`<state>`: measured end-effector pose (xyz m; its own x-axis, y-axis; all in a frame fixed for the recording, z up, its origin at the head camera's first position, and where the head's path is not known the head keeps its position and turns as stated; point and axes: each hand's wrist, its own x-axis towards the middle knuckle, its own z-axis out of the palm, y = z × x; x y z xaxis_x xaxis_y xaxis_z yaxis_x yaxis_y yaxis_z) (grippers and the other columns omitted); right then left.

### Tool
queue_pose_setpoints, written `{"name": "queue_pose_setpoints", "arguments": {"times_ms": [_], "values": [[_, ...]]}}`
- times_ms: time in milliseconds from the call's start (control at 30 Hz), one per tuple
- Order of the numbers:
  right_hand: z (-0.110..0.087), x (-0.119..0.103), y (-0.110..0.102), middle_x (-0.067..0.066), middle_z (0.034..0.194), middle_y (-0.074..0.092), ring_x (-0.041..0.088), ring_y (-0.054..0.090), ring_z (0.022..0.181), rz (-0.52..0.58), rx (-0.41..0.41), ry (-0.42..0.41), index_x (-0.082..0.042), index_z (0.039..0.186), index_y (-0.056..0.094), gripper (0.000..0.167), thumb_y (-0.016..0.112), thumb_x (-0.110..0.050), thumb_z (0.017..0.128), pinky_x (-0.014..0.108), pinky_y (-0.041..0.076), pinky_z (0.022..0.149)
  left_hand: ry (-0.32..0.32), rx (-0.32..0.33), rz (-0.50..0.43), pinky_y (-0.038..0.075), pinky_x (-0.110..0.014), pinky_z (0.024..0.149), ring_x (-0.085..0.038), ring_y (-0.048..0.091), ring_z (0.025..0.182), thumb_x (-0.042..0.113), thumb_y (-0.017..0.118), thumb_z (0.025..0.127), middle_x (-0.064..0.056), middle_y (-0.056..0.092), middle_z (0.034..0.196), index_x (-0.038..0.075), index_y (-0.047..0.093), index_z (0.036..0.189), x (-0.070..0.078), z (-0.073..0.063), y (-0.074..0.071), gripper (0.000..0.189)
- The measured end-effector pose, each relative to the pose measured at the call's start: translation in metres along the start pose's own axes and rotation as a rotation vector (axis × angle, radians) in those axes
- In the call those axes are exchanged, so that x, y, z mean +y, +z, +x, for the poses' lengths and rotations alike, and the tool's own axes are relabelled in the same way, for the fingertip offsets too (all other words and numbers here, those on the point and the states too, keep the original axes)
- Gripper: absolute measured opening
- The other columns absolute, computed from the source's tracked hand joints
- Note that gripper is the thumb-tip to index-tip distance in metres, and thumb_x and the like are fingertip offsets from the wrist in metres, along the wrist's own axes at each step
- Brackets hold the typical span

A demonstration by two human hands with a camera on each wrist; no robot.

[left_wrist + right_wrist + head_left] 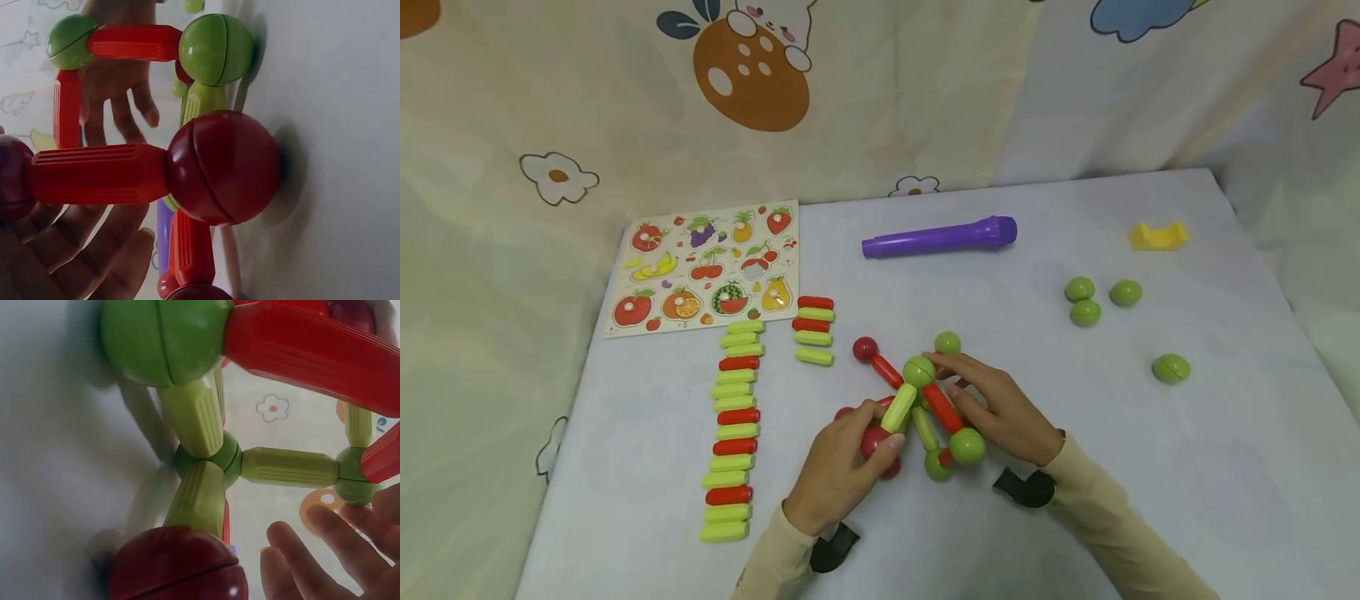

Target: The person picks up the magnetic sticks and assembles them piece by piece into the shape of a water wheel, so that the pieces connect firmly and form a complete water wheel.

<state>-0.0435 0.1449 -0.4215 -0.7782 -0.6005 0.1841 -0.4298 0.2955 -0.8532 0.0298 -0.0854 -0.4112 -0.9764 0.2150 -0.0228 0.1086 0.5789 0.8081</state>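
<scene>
A frame of red and light-green rods joined by red and green balls stands on the white table between the hands. My left hand (838, 467) holds a red ball (874, 442) at its near left, thumb on one side and fingers on the other. From that ball a light-green rod (898, 408) slants up to the top green ball (919, 372). Fingertips of my right hand (1003, 408) touch near that top ball, with the fingers extended and loosely spread. A red rod (942, 408) runs down to a green ball (967, 447) near the right wrist.
Light-green and red rods (735, 417) lie in two columns at left. A fruit puzzle board (617, 327) sits behind them. Farther back are a purple toy microphone (940, 237) and a yellow block (1159, 237). Several loose green balls (1126, 292) lie at right.
</scene>
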Motion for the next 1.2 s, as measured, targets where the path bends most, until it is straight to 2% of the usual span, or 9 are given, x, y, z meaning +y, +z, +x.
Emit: {"name": "queue_pose_setpoints", "arguments": {"times_ms": [100,267,367,467,633,767,933,1067,1200], "values": [[0.001,-0.001,0.000,0.001,0.131,0.057,0.015,0.058,0.106,0.000,-0.004,-0.002,-0.014,0.142,0.046,0.048,0.047,0.001,0.096,0.038,0.052,0.085,0.008,-0.018,-0.023,0.047,-0.021,0.054,-0.005,0.052,0.069,0.036,0.060,0.093,0.013,0.056,0.078,0.019,0.055,0.103,-0.001,-0.001,-0.001,0.020],[0.002,-0.001,-0.003,0.004,0.129,0.058,0.015,0.060,0.103,-0.040,-0.021,-0.006,-0.010,0.141,0.047,0.045,0.048,-0.001,0.096,0.034,0.052,0.085,0.092,-0.009,0.003,0.049,-0.022,0.063,-0.002,0.055,0.076,0.033,0.058,0.094,0.014,0.059,0.086,0.019,0.056,0.108,-0.004,0.003,-0.010,0.020],[0.002,0.000,-0.005,0.004,0.129,0.058,0.015,0.060,0.103,-0.045,-0.033,0.003,-0.011,0.140,0.048,0.044,0.048,-0.003,0.097,0.034,0.052,0.086,0.102,0.006,-0.010,0.050,-0.024,0.068,-0.003,0.055,0.080,0.035,0.054,0.095,0.013,0.060,0.091,0.017,0.057,0.111,-0.003,0.014,-0.023,0.024],[0.002,0.002,-0.006,0.003,0.131,0.057,0.016,0.060,0.104,-0.039,-0.041,0.014,-0.012,0.141,0.047,0.043,0.048,-0.005,0.098,0.036,0.052,0.086,0.099,-0.002,-0.043,0.051,-0.026,0.071,-0.005,0.056,0.084,0.037,0.052,0.097,0.009,0.061,0.098,0.017,0.057,0.118,-0.002,0.033,-0.032,0.030],[-0.001,0.007,-0.005,0.004,0.132,0.057,0.019,0.060,0.106,-0.015,-0.045,0.022,-0.010,0.139,0.048,0.041,0.047,-0.006,0.099,0.039,0.052,0.086,0.160,-0.129,-0.088,0.052,-0.029,0.078,-0.008,0.058,0.091,0.037,0.053,0.098,0.000,0.060,0.119,0.023,0.049,0.138,-0.002,0.057,-0.030,0.042],[-0.004,0.009,-0.004,0.003,0.126,0.059,0.018,0.061,0.103,-0.002,-0.054,0.027,-0.011,0.136,0.051,0.037,0.048,-0.006,0.099,0.038,0.053,0.086,0.230,-0.213,-0.134,0.051,-0.029,0.084,-0.007,0.059,0.097,0.035,0.050,0.099,0.002,0.061,0.126,0.022,0.051,0.138,0.002,0.070,-0.024,0.041],[-0.007,0.014,-0.001,-0.001,0.118,0.062,0.017,0.059,0.102,-0.042,-0.083,0.026,-0.013,0.125,0.059,0.038,0.059,0.001,0.090,0.037,0.051,0.087,0.239,-0.255,-0.186,0.053,-0.030,0.079,-0.006,0.060,0.087,0.032,0.049,0.100,0.011,0.065,0.110,0.018,0.060,0.126,0.003,0.072,-0.021,0.032],[-0.008,0.018,0.002,-0.004,0.110,0.062,0.015,0.055,0.096,-0.147,-0.122,0.053,-0.014,0.120,0.062,0.043,0.067,0.004,0.080,0.032,0.050,0.082,0.217,-0.269,-0.235,0.053,-0.031,0.074,-0.009,0.061,0.081,0.028,0.050,0.100,0.010,0.065,0.106,0.016,0.060,0.125,0.001,0.069,-0.023,0.030],[-0.008,0.019,0.007,-0.007,0.099,0.061,0.011,0.053,0.088,-0.237,-0.149,0.090,-0.016,0.112,0.064,0.036,0.071,-0.002,0.080,0.026,0.049,0.074,0.192,-0.283,-0.301,0.053,-0.030,0.069,-0.013,0.061,0.076,0.023,0.051,0.100,0.005,0.066,0.104,0.015,0.060,0.125,-0.002,0.066,-0.023,0.027]]}}
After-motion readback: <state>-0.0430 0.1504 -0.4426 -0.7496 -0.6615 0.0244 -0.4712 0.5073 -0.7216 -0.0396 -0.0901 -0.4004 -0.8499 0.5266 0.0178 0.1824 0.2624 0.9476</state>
